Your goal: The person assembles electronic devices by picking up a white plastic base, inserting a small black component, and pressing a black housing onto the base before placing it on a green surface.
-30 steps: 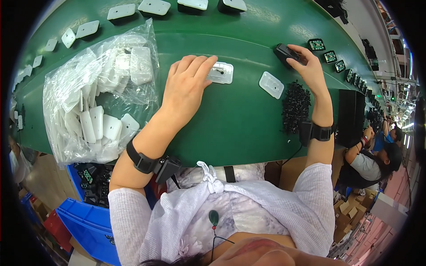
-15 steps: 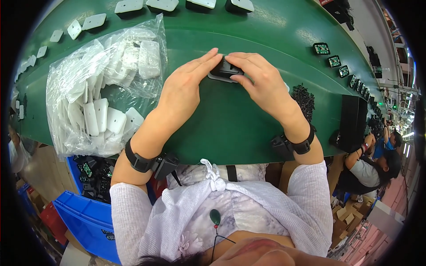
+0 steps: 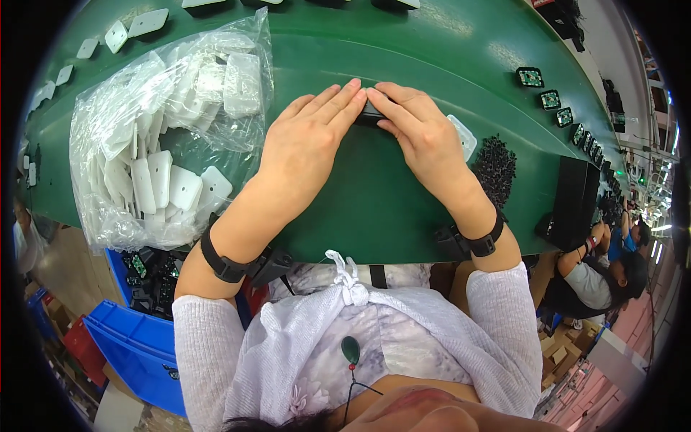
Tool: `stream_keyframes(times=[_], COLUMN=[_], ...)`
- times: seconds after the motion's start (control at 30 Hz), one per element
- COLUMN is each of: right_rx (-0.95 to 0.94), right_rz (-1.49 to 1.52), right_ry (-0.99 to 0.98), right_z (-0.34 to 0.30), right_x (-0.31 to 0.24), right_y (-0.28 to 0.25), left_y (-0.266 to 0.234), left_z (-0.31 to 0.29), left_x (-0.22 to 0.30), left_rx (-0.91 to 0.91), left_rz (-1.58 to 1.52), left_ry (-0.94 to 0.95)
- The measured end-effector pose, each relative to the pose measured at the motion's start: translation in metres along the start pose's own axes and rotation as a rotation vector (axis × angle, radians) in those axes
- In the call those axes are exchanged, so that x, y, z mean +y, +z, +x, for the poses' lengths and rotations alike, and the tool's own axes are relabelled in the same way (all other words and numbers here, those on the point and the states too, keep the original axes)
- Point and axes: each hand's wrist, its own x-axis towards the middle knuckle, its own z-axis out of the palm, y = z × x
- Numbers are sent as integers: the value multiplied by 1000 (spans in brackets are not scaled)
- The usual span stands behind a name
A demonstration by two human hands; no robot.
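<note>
On the green table, a small black plastic case [image 3: 369, 116] sits mostly covered between my two hands. My left hand [image 3: 305, 140] lies over its left part, fingers together and pointing away from me. From the other side my right hand [image 3: 423, 133] grips it, with the thumb low at the near edge and the fingers over the top. Both sets of fingertips almost meet above the case. Just beside my right hand lies a pale flat cover [image 3: 462, 137]. The far side of the case is hidden.
A clear plastic bag [image 3: 173, 129] of white covers lies left. Small black screws [image 3: 495, 171] are heaped right, near a black box [image 3: 572, 201]. Cases with green circuit boards [image 3: 530, 77] line the right edge. Blue bins [image 3: 137, 353] stand below left. A co-worker [image 3: 601, 281] sits right.
The case has turned and is now more covered by my fingers. My left hand has flattened further over it. The pale cover beside my right hand shows more.
</note>
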Motion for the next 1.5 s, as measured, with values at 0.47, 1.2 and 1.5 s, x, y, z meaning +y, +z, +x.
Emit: stream_keyframes(times=[0.47,1.2,1.5], right_rx=[-67,85,-312], right_rz=[837,461,292], right_ry=[496,389,508], right_z=[24,22,67], right_x=[22,98,185], right_y=[-17,-65,-93], left_y=[22,-92,-83], left_z=[19,-62,-77], left_x=[-6,-8,-53], left_rx=[170,166,324], left_rz=[-57,104,454], left_ry=[-41,-416,-500])
